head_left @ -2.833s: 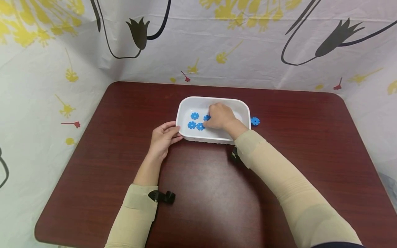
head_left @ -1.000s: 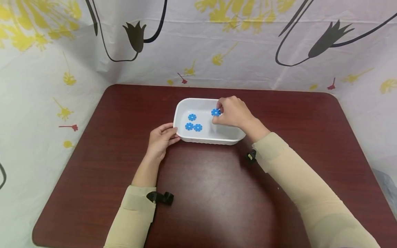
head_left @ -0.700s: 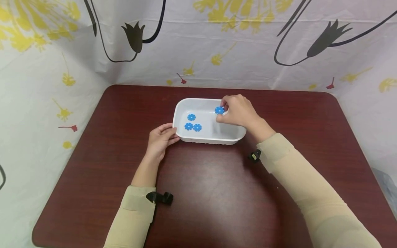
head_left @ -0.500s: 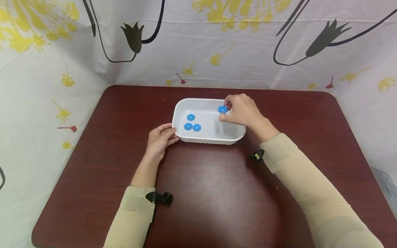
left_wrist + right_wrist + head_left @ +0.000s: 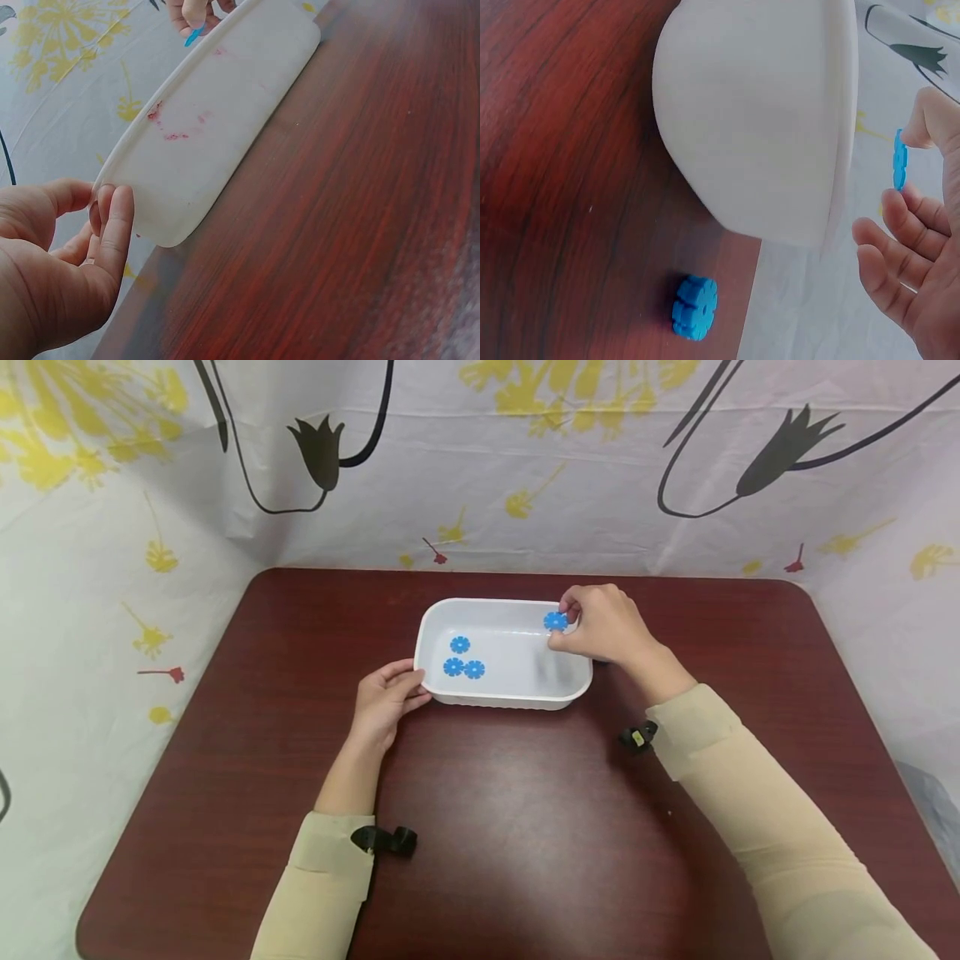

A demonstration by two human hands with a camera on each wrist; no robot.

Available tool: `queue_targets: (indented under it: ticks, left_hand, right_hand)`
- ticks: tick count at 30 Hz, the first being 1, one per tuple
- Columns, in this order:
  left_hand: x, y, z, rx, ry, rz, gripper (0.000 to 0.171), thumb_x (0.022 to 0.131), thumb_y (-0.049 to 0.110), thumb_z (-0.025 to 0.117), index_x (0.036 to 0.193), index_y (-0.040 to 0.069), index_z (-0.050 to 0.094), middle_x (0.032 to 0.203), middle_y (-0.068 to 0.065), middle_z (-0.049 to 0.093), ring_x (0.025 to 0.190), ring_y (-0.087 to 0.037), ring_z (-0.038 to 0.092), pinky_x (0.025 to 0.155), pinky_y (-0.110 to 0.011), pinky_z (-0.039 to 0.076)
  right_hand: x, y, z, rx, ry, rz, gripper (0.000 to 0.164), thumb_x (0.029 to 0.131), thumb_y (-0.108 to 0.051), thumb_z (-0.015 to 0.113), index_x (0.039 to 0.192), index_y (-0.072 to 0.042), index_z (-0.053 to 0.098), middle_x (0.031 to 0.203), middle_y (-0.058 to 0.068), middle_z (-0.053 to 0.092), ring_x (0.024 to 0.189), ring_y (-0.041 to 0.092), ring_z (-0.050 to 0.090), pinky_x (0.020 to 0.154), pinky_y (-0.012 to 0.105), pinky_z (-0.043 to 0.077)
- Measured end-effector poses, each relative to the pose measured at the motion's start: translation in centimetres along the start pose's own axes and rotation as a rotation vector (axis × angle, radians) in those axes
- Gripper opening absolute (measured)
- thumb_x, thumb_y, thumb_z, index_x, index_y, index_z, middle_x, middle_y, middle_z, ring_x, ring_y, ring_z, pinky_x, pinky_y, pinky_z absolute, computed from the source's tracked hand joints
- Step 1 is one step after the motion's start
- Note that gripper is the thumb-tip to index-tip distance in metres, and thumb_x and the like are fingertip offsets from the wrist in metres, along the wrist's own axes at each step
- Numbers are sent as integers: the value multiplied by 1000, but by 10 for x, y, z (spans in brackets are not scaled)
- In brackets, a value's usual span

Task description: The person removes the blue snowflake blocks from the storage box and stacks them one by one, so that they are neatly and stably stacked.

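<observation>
My left hand (image 5: pixel 381 703) grips the left end of a white plastic tray (image 5: pixel 510 700), thumb at the rim and fingers against the outer wall. Three flat blue notched discs (image 5: pixel 460 645), shaped like snowflakes, lie in the tray's left half. Between thumb and forefinger, my right hand (image 5: pixel 606 625) pinches another blue notched disc (image 5: pixel 556 621) over the tray's right back corner. In the right wrist view that disc (image 5: pixel 900 160) shows edge-on, higher than the rim. A short stack of blue discs (image 5: pixel 695 307) stands on the table beside the tray's right end, mostly hidden by my hand in the head view.
The dark red-brown table (image 5: pixel 510 827) has rounded corners. A white sheet (image 5: pixel 585 518) printed with yellow and grey flowers hangs behind it and at both sides. Black straps with small mounts (image 5: pixel 386 840) sit at both wrists.
My right hand has picked up a blue disc from the tray floor, lifted it and carried it right towards the tray's right end. My left hand keeps its grip on the tray.
</observation>
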State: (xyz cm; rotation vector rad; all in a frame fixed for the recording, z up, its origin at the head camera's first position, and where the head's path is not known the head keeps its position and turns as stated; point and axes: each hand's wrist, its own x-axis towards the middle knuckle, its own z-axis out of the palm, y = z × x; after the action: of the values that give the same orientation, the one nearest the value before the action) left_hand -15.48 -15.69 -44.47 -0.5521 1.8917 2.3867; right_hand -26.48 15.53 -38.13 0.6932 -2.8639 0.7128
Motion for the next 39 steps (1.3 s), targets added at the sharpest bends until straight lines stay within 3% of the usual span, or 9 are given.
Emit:
queue_targets:
  ticks: [14, 26, 33, 39]
  left_hand:
    - [-1, 0, 0, 0, 8, -2, 35, 96, 4, 68, 128, -7, 60, 108, -22, 70, 74, -14, 71, 75, -30, 64]
    - [-1, 0, 1, 3, 6, 0, 35, 96, 4, 68, 128, -7, 60, 104, -19, 71, 74, -14, 70, 74, -30, 64]
    - [-1, 0, 0, 3, 4, 3, 36, 96, 4, 68, 128, -8, 59, 105, -19, 71, 74, -14, 71, 75, -30, 64]
    - [-1, 0, 0, 8, 0, 3, 36, 96, 5, 69, 128, -7, 60, 104, -17, 72, 75, -14, 71, 76, -30, 64]
  right_hand:
    - [-10, 21, -4, 146, 62, 16, 32, 70, -22, 80, 92, -4, 67, 78, 6, 68, 69, 17, 61, 64, 32, 50]
    - [-22, 45, -12, 140, 94, 72, 29, 76, -23, 79, 94, -3, 67, 79, 7, 65, 71, 19, 60, 61, 29, 49]
    - [-28, 61, -9, 122, 121, 78, 30, 75, -20, 82, 94, -2, 67, 79, 8, 65, 70, 19, 60, 59, 24, 47]
    - [-33, 74, -5, 105, 123, 84, 31, 74, -18, 81, 94, -1, 66, 78, 9, 65, 69, 20, 61, 59, 27, 47]
